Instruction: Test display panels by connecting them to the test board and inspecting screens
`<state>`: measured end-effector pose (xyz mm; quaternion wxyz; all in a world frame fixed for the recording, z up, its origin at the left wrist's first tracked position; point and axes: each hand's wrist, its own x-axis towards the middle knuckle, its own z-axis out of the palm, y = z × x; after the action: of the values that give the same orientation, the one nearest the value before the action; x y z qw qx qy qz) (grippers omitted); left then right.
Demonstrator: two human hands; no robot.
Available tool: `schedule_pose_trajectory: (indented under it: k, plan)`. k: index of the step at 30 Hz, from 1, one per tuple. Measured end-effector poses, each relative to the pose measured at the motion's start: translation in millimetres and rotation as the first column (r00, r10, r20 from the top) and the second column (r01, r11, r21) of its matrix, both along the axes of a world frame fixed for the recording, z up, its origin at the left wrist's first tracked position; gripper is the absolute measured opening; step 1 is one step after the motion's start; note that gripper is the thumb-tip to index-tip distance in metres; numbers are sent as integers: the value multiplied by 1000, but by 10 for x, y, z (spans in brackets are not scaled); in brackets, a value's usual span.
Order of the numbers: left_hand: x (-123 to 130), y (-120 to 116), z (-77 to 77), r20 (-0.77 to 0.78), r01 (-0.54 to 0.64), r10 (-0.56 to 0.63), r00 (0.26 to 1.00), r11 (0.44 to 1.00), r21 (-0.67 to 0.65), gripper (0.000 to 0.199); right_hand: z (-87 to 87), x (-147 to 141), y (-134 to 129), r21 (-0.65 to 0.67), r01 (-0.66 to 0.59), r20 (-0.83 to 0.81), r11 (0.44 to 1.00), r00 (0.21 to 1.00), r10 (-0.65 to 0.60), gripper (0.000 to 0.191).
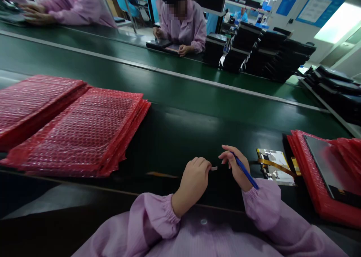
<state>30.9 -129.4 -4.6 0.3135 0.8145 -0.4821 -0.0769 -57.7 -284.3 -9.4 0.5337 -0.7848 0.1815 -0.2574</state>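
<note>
Over the dark workbench, my left hand [194,180] is closed, back of the hand up, pinching a small whitish strip [214,168] at its fingertips. A short way to the right, my right hand [237,170] holds a slim blue pen-like stick [244,170] slanting across the palm toward the wrist. The index finger and thumb of that hand are partly stretched toward the strip without touching it. Just right of my right hand lies a flat electronic part [278,167] with a silvery plate and an orange ribbon cable.
Red bubble-wrap bags [81,133] lie in two stacks at left. At right, a dark screen panel [332,163] rests on more red bubble wrap [316,189]. Across the green bench [180,86], a co-worker [183,27] handles a dark device beside tall stacks of black units [248,43].
</note>
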Motion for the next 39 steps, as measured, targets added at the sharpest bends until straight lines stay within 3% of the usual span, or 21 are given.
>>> schedule_pose_trajectory:
  k: [5,10,19,21,23,26,28,32,35,39]
  plan:
    - [108,-3,124,-222,6,-17,975,999,-51,20,70,-9,26,1,-111,-83,994,990,111,16]
    - [121,-44,163,-363,-23,2,932,998,-54,23,82,-29,53,22,-136,-125,991,983,137,14]
    - [127,-44,151,-367,-26,-4,930,997,-76,18,40,-10,51,2,-177,-94,984,980,176,18]
    - [123,-34,156,-264,-8,-11,964,997,-73,12,31,-3,47,-30,-162,-66,986,985,160,20]
    - [99,-25,148,-51,8,-10,999,999,-43,12,22,-1,42,-59,-129,-36,990,991,127,20]
    - [13,-3,83,228,64,-68,971,998,24,22,13,-6,18,-65,-44,-5,997,999,44,18]
    - [-69,28,2,279,125,-136,951,990,57,25,9,-14,-6,-33,1,1,999,1000,-1,17]
    - [-215,118,-184,444,170,-191,875,982,87,33,0,-16,-11,54,33,-25,998,999,-31,42]
    - [-275,155,-259,533,141,-164,830,986,85,35,-21,17,49,113,49,-62,992,997,-42,30]
    - [-305,143,-242,500,124,-163,851,986,112,40,-58,77,134,191,43,-98,981,995,-24,16]
